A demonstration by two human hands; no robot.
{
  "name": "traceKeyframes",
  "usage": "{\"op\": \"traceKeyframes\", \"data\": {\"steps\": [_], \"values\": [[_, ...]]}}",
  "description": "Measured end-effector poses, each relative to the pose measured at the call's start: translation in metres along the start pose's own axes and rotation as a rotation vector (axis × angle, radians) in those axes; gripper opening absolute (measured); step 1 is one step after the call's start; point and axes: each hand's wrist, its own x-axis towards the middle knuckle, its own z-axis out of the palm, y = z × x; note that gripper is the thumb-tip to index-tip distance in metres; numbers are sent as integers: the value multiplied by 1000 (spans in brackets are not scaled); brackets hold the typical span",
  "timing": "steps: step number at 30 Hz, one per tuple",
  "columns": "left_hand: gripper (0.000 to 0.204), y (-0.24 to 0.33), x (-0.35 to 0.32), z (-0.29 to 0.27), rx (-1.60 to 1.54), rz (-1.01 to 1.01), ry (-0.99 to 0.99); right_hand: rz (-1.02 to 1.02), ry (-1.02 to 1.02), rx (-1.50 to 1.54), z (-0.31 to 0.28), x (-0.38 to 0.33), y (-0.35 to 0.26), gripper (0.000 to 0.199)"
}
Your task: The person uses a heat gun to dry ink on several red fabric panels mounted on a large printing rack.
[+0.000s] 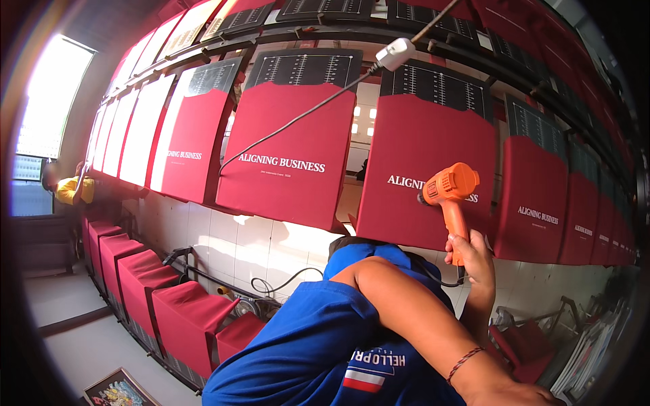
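Observation:
My right hand (474, 257) is closed around the handle of an orange heat gun (455, 183), its fingers wrapping the grip. The gun's dark nozzle points left over a red panel (420, 149) with white lettering and a dark gridded top; whether it touches the surface cannot be told. A dark cord (443, 281) runs from the base of the handle. My left arm is bent across my blue shirt, with a braided band at the wrist. Only the back of my left hand (518, 394) shows at the lower edge; its fingers are hidden.
More red panels (291, 142) stand in rows on dark rails. Across them hangs a grey cable with a white connector (395, 54). Red fabric-covered pieces (186, 318) line the lower left. A person in yellow (71, 191) is at the far left. Framed picture (122, 391) lies lower left.

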Motion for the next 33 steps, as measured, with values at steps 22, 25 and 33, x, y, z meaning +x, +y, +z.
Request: {"op": "traceKeyframes", "data": {"steps": [22, 25, 33], "values": [[45, 17, -18, -6, -23, -124, 10, -8, 134, 37, -50, -24, 18, 30], [46, 17, -20, -8, -62, -167, -5, -2, 174, 58, -54, -27, 24, 30], [49, 9, -15, -7, 10, -214, -9, 4, 137, 56, -57, -26, 22, 34]]}}
